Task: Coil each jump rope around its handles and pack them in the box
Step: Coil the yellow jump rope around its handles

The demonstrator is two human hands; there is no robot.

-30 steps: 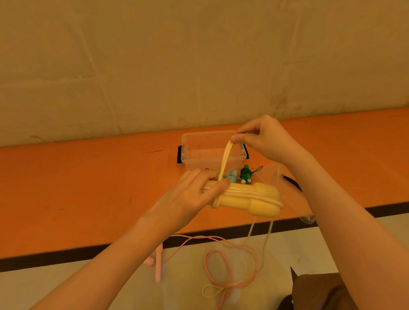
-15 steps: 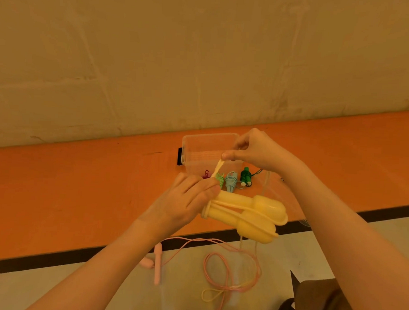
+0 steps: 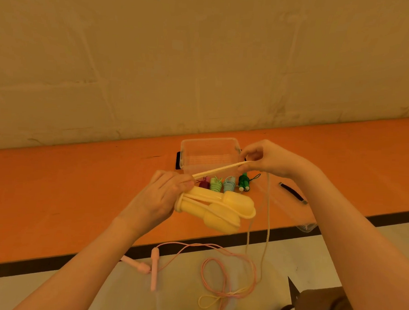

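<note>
Left hand [image 3: 160, 197] grip clasps paired yellow handles [image 3: 216, 209] at frame centre. Right hand [image 3: 266, 161] grip pinches yellow rope [image 3: 218, 170], taut between hands. Clear box [image 3: 209, 155] behind on orange counter [image 3: 80, 184]. Pink jump rope [image 3: 217, 272] lower centre on floor.

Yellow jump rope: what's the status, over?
Left hand grips yellow handles; right hand pinches the rope taut. A few wraps on, slack hanging. Clear box open behind; nothing in the way.
</note>
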